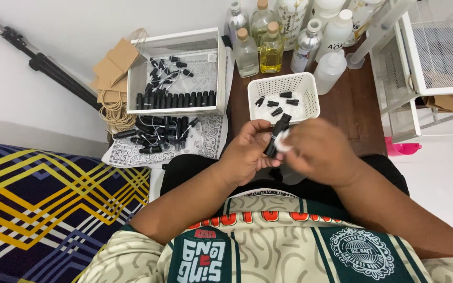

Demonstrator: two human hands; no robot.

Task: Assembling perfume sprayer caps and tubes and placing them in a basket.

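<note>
Gripping a small black bottle (pixel 276 137), the left hand (pixel 247 153) had its fingers curled closed around the lower part, so the bottle stood tilted with its top leaning toward the white basket (pixel 308 84). Beside it the right hand (pixel 321 151) was closed on a small white piece (pixel 283 141) pressed against the bottle's side; that hand was blurred, so what the white piece was could not be told. Both hands met just in front of the person's body, above the near edge of the dark wooden counter (pixel 347 105).

Just beyond the hands, the white basket sat on the counter and held a few black caps (pixel 276 103). Behind it stood a cluster of glass and plastic bottles (pixel 271 50), some clear, some with yellow liquid, some with cork-coloured tops.

To the left, a white box with clear walls (pixel 176 73) held a neat row of black bottles (pixel 176 99) along its front, with loose black spray tops scattered behind. More black bottles (pixel 155 133) lay in a heap on a patterned white cloth (pixel 205 139) just before the box. Brown paper tags and coiled twine (pixel 114 107) lay to the left of the box, near a black tripod (pixel 43 63) leaning at the wall. A white wire rack (pixel 436 52) stood at the right.
</note>
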